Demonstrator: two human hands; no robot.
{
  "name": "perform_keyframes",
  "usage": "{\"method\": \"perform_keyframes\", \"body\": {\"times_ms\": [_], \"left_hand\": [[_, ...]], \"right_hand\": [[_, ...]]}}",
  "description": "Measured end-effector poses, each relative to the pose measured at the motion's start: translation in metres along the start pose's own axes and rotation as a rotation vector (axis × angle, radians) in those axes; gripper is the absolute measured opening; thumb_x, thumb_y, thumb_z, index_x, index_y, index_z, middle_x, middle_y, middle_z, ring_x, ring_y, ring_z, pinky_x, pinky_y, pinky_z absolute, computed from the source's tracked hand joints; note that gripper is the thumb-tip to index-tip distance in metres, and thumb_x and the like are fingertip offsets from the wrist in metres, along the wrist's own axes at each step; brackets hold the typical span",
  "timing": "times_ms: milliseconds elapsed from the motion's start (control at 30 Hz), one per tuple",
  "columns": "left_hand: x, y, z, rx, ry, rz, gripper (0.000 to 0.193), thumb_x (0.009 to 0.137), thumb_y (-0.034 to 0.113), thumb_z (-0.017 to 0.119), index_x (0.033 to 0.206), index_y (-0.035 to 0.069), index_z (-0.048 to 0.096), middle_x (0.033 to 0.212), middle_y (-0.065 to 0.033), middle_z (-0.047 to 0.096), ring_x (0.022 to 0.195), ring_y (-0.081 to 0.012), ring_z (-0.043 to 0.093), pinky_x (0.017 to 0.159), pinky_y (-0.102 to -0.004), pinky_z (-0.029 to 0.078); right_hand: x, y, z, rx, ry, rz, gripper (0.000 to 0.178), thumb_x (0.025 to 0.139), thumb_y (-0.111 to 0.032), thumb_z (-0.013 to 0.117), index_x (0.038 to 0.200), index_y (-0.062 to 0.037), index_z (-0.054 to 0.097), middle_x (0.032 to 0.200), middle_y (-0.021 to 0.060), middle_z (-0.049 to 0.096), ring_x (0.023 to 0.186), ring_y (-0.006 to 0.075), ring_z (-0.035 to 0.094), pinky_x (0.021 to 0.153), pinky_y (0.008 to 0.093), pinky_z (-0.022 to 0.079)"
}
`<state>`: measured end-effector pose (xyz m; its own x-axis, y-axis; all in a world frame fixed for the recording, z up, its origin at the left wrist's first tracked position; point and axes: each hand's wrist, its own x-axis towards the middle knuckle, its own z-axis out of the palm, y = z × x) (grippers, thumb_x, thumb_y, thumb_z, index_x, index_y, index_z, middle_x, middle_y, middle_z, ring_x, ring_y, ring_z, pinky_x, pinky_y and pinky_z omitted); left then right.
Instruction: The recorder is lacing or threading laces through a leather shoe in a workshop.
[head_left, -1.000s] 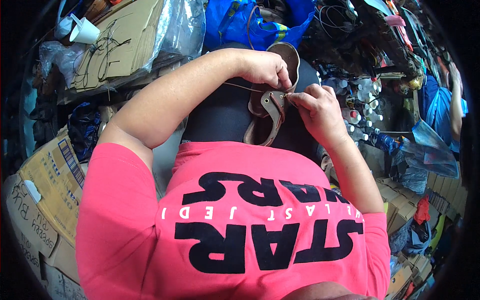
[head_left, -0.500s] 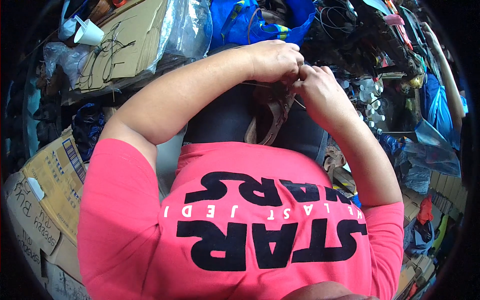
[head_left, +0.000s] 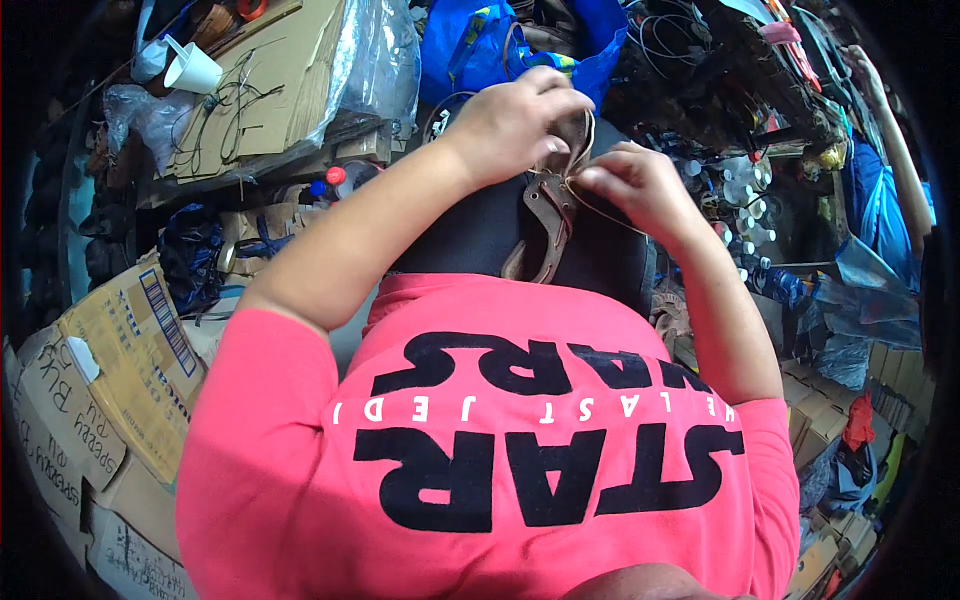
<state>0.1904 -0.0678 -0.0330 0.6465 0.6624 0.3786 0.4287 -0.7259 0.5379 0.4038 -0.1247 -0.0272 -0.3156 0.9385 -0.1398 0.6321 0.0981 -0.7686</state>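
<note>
A brown leather piece (head_left: 548, 222) with a row of holes or stitches along its strap-like edge, like part of a shoe upper, lies over my dark-trousered lap. My left hand (head_left: 520, 125) is closed at its far end, fingers bent over the leather, which they partly hide. Beside it, my right hand (head_left: 640, 190) pinches a thin tan lace (head_left: 590, 150) close to the leather. The lace loops up between both hands, and a loose length trails right below my right hand. Exactly where it passes through the leather is too small to tell.
Beyond my knees sits a blue bag (head_left: 465, 50). Flattened cardboard (head_left: 290, 70) under clear plastic and a white cup (head_left: 192, 70) are at far left. Small bottles (head_left: 745, 205) stand on the right; cardboard boxes (head_left: 130, 360) lie left. Another person's arm (head_left: 895, 150) shows at far right.
My hands have drawn apart, the left moving up and leftward, the right slightly down. The lace loop and more of the leather piece now show between them.
</note>
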Motion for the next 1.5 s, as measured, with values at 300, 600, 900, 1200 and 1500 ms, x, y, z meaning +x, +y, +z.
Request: {"method": "perform_keyframes", "body": {"times_ms": [300, 600, 900, 1200, 1500], "left_hand": [[-0.043, 0.009, -0.045, -0.315, -0.582, -0.457, 0.043, 0.079, 0.011, 0.07, 0.12, 0.005, 0.058, 0.095, -0.0106, 0.067, 0.09, -0.0193, 0.064, 0.083, -0.0311, 0.049], [-0.07, -0.074, -0.08, -0.631, -0.113, -0.887, 0.04, 0.095, 0.04, 0.054, 0.076, 0.005, 0.061, 0.08, -0.0039, 0.062, 0.074, -0.0096, 0.055, 0.067, -0.0256, 0.044], [-0.059, -0.054, -0.024, -1.869, 0.457, -0.878, 0.048, 0.1, 0.037, 0.041, 0.057, 0.016, 0.034, 0.053, 0.0015, 0.031, 0.05, -0.0119, 0.031, 0.06, -0.029, 0.031], [-0.057, -0.044, -0.028, -1.729, 0.468, -0.985, 0.05, 0.099, 0.037, 0.044, 0.054, 0.016, 0.033, 0.049, 0.0029, 0.027, 0.045, -0.0114, 0.026, 0.056, -0.0286, 0.03], [-0.069, -0.052, -0.031, -1.667, 0.53, -1.001, 0.051, 0.099, 0.036, 0.043, 0.054, 0.017, 0.032, 0.049, 0.0034, 0.025, 0.043, -0.0108, 0.023, 0.055, -0.0287, 0.029]], "right_hand": [[-0.026, 0.003, -0.003, -0.285, -0.07, -0.241, 0.027, 0.071, -0.025, 0.076, 0.08, -0.0026, 0.065, 0.083, 0.0123, 0.053, 0.08, 0.0314, 0.056, 0.069, 0.0386, 0.045], [-0.01, 0.094, -0.011, 1.256, 0.718, 0.243, 0.039, 0.1, -0.033, 0.045, 0.101, 0.0017, 0.062, 0.1, 0.0127, 0.065, 0.096, 0.0292, 0.062, 0.095, 0.0433, 0.046], [-0.037, 0.078, 0.001, 1.858, 0.233, 0.286, 0.048, 0.101, -0.039, 0.039, 0.06, -0.0126, 0.036, 0.053, -0.0026, 0.027, 0.046, 0.0106, 0.024, 0.056, 0.0278, 0.031], [-0.054, 0.075, -0.005, 1.698, 0.343, 0.302, 0.047, 0.1, -0.036, 0.041, 0.061, -0.0123, 0.037, 0.052, -0.0031, 0.026, 0.045, 0.0107, 0.022, 0.058, 0.0288, 0.033], [-0.059, 0.073, -0.002, 1.687, 0.346, 0.302, 0.047, 0.1, -0.035, 0.043, 0.06, -0.0126, 0.036, 0.051, -0.0035, 0.025, 0.045, 0.0106, 0.022, 0.056, 0.028, 0.031]]}}
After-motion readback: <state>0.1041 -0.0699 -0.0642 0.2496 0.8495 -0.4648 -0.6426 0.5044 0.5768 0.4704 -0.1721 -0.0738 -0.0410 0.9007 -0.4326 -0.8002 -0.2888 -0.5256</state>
